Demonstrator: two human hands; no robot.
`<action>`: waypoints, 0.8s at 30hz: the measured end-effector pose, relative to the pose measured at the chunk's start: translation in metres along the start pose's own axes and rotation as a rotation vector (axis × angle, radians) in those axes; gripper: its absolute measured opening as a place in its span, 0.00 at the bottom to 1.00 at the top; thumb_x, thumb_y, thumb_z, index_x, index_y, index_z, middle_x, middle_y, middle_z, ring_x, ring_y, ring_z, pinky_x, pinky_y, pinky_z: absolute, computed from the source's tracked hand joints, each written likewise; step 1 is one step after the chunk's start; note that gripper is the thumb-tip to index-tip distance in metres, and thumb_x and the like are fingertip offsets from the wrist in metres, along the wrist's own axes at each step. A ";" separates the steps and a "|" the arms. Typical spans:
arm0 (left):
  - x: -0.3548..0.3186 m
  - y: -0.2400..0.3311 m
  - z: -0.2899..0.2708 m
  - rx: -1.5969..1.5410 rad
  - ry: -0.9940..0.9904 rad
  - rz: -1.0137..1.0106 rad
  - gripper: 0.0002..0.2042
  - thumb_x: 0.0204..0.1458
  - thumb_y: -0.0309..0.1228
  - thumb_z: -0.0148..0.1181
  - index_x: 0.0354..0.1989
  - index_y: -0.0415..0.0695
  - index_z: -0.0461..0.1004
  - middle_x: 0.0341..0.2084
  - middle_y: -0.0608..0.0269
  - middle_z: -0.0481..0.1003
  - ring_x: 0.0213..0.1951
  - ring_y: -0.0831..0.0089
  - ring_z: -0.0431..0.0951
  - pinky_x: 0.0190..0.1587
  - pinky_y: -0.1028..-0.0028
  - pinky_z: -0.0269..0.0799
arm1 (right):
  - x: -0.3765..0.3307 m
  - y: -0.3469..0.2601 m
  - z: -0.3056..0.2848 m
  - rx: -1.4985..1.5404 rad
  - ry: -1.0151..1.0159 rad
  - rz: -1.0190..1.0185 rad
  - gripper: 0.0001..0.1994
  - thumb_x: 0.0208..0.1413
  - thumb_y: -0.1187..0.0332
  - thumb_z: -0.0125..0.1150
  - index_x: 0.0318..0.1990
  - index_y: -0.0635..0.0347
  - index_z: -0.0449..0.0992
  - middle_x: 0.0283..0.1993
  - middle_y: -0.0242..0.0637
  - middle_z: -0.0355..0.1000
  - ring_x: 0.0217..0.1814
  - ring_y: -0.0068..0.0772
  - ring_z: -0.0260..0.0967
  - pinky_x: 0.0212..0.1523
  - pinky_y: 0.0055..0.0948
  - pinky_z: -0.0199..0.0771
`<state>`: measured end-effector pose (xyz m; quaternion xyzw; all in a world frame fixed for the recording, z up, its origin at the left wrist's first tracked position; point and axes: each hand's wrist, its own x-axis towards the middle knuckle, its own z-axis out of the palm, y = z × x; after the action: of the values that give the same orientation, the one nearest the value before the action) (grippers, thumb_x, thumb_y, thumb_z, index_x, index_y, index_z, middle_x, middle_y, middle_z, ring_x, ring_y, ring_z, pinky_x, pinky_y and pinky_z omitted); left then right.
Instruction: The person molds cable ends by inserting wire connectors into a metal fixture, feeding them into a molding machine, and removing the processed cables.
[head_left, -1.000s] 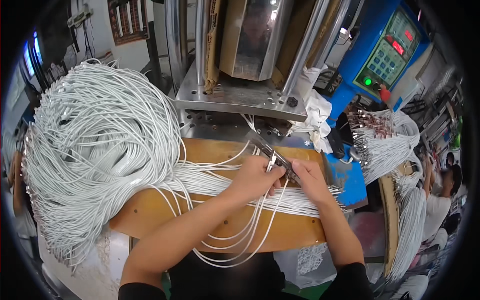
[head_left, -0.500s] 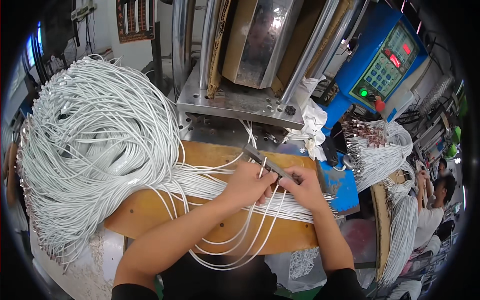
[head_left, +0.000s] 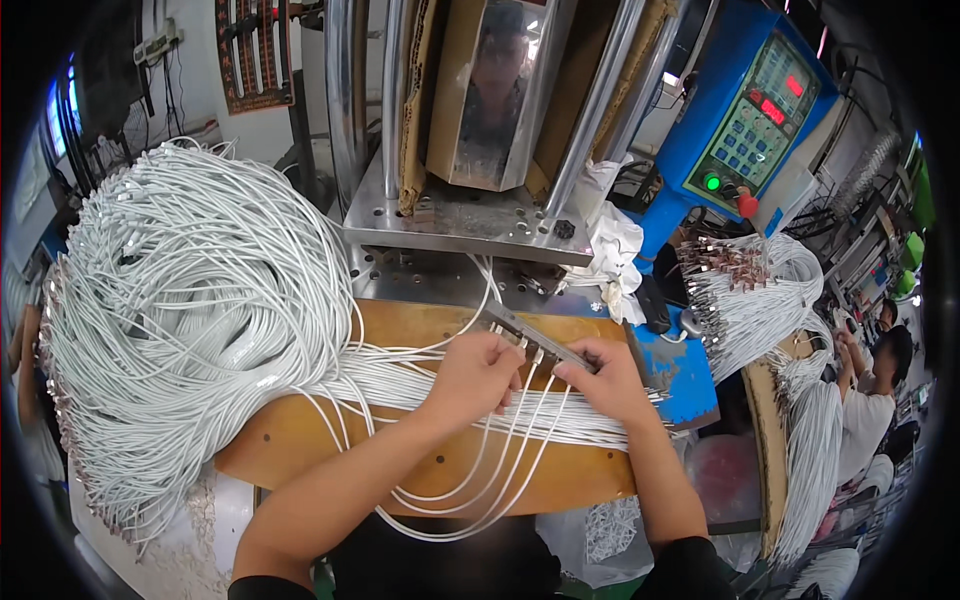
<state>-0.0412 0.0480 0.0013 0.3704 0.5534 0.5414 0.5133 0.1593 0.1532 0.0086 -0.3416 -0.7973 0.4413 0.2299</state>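
Factory bench under a press: the metal strip (head_left: 540,338) lies just above both hands, tilted, now loaded with several white cable (head_left: 470,480) ends. The left hand (head_left: 478,372) pinches one more end at it while the right hand (head_left: 603,376) clamps its lower end, as a second ago. Left of the grip sprawls the cable heap (head_left: 190,310).

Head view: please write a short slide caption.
Both hands, left hand and right hand, hold white cables against a metal fixture.

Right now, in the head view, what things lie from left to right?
Big coil of white cables → left hand → metal strip fixture → right hand → blue control panel → co-worker.
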 end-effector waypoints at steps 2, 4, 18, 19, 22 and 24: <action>0.003 -0.002 0.001 -0.048 -0.026 0.075 0.08 0.62 0.28 0.57 0.35 0.34 0.75 0.22 0.61 0.76 0.20 0.77 0.75 0.22 0.77 0.72 | 0.001 0.001 -0.002 0.066 0.011 0.017 0.13 0.56 0.66 0.69 0.43 0.68 0.82 0.32 0.33 0.79 0.33 0.18 0.70 0.35 0.23 0.70; 0.005 -0.003 0.000 0.021 0.007 0.198 0.08 0.61 0.28 0.58 0.38 0.33 0.75 0.26 0.61 0.77 0.25 0.77 0.77 0.27 0.78 0.73 | 0.004 0.005 -0.004 0.077 0.051 0.009 0.12 0.56 0.67 0.68 0.42 0.68 0.82 0.32 0.32 0.78 0.32 0.18 0.69 0.35 0.23 0.69; 0.084 0.023 -0.058 -0.136 0.128 0.064 0.18 0.57 0.28 0.62 0.50 0.27 0.70 0.44 0.46 0.78 0.48 0.63 0.80 0.52 0.69 0.76 | 0.007 0.005 -0.009 -0.157 -0.012 -0.015 0.10 0.58 0.69 0.65 0.37 0.69 0.82 0.32 0.37 0.75 0.32 0.26 0.72 0.33 0.27 0.71; 0.092 0.021 -0.058 -0.286 0.047 -0.013 0.17 0.58 0.28 0.60 0.49 0.27 0.70 0.42 0.47 0.78 0.47 0.62 0.81 0.51 0.69 0.77 | 0.007 0.005 -0.008 -0.120 -0.011 -0.033 0.10 0.58 0.69 0.64 0.37 0.69 0.82 0.32 0.37 0.75 0.32 0.26 0.72 0.33 0.27 0.71; 0.102 0.015 -0.060 -0.358 -0.027 -0.011 0.12 0.62 0.27 0.55 0.45 0.27 0.71 0.38 0.47 0.78 0.41 0.58 0.83 0.45 0.67 0.81 | 0.007 0.005 -0.007 -0.089 -0.003 -0.012 0.11 0.60 0.67 0.63 0.39 0.69 0.81 0.34 0.39 0.75 0.32 0.26 0.73 0.33 0.26 0.72; 0.099 0.013 -0.061 -0.249 -0.050 -0.032 0.12 0.63 0.27 0.55 0.44 0.26 0.71 0.37 0.46 0.78 0.39 0.57 0.83 0.43 0.66 0.82 | 0.007 0.004 -0.008 -0.128 0.014 -0.006 0.14 0.61 0.64 0.63 0.42 0.69 0.80 0.38 0.41 0.76 0.33 0.26 0.74 0.33 0.26 0.73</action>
<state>-0.1221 0.1319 -0.0092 0.3085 0.4748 0.5881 0.5775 0.1612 0.1638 0.0096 -0.3563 -0.8232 0.3863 0.2147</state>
